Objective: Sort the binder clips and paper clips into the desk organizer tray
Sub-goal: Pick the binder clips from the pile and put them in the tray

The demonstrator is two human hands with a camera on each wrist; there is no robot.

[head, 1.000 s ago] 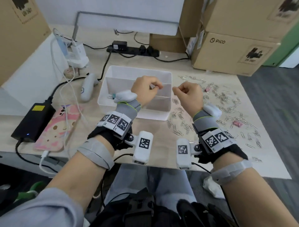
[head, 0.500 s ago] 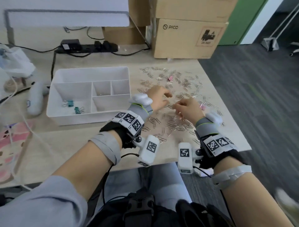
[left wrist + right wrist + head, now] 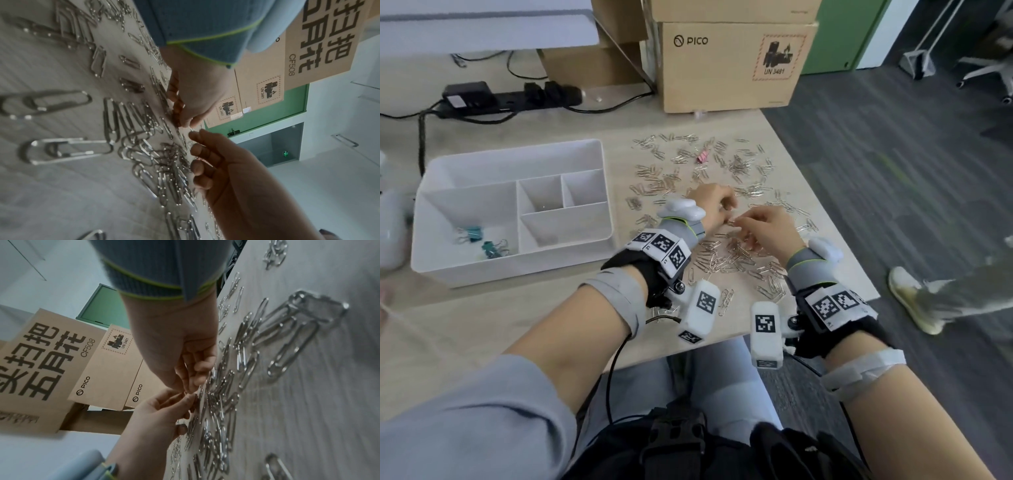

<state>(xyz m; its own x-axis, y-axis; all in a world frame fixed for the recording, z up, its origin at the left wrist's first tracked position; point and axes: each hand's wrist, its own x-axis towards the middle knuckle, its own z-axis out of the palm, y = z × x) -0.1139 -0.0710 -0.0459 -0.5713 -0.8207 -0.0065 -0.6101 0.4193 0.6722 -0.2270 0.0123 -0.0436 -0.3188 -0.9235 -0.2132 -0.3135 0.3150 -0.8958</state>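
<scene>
Silver paper clips lie scattered over the right part of the desk, with a pink binder clip among them at the back. The white organizer tray stands to the left, and two teal binder clips lie in its left compartment. Both hands meet low over the pile. My left hand has its fingers curled and pinches one paper clip. My right hand pinches the same clip from the other side, its other fingers loosely curled. The wrist views show the left hand and right hand fingertip to fingertip.
Cardboard boxes stand at the back of the desk, with a black power strip and cables to their left. The desk's right edge runs just past the clips. A person's shoe is on the floor at the right.
Both hands have moved right, from the tray to the pile of paper clips, and come together on one clip. The head view has swung right with them.
</scene>
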